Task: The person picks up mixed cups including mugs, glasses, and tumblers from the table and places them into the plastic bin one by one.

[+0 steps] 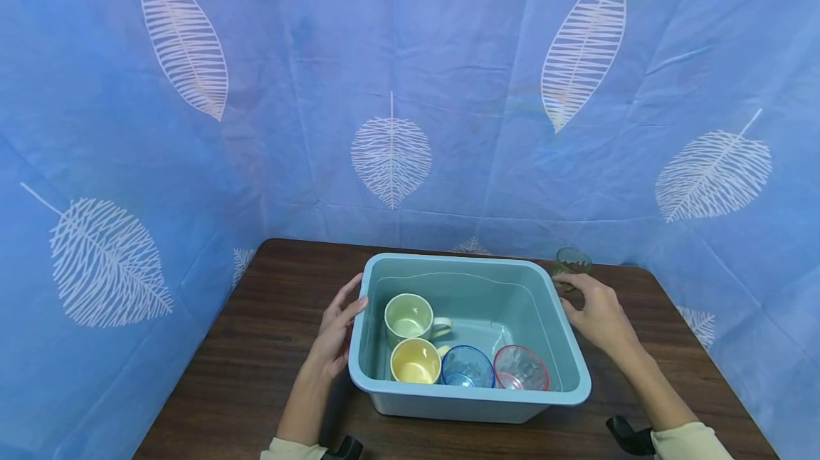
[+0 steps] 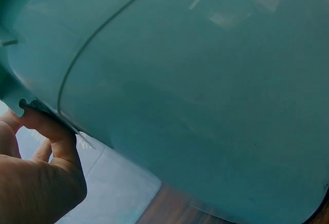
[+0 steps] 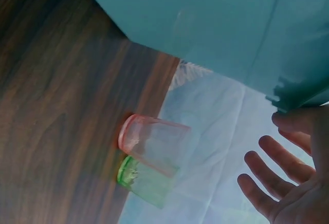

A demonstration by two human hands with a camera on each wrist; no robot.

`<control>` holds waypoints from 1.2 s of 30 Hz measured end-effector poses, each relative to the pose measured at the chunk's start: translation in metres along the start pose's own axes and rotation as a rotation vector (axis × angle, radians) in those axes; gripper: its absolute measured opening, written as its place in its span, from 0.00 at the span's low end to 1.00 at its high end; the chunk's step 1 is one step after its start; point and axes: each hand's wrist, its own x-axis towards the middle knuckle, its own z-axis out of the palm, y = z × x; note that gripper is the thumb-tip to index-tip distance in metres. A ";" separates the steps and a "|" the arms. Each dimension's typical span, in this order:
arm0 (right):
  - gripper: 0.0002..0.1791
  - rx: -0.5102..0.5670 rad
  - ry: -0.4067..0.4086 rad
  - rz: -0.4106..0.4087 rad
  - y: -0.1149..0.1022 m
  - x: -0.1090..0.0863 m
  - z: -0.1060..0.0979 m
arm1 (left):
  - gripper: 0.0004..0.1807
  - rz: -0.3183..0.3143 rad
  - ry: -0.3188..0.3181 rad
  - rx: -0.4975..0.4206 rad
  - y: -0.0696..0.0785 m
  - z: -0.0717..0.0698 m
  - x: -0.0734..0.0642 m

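Note:
A light blue plastic basin has two mugs and two glasses inside. The pale green mug sits behind the yellow mug. To their right are a blue glass and a red-rimmed glass. My left hand grips the basin's left rim, its fingers bent beneath the edge in the left wrist view. At the right rim, my right hand touches the edge; its other fingers spread loosely, apart from the wall.
Beyond the basin's right back corner stands a green glass. Beside it, the right wrist view shows a reddish glass. The dark wooden table meets a blue leaf-patterned cloth behind and at the sides.

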 end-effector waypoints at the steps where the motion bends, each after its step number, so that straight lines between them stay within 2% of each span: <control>1: 0.22 0.003 -0.006 0.008 0.002 0.000 0.001 | 0.30 0.002 0.001 0.000 0.000 0.000 0.000; 14: 0.22 0.012 -0.028 0.071 0.020 -0.003 0.009 | 0.31 -0.006 0.012 -0.005 0.000 0.001 0.000; 25: 0.30 -0.019 -0.141 0.150 0.025 -0.002 0.019 | 0.30 -0.013 0.011 -0.006 0.001 0.002 0.000; 36: 0.28 -0.037 -0.122 0.134 0.039 -0.004 0.028 | 0.30 -0.015 0.015 -0.008 0.002 0.001 0.001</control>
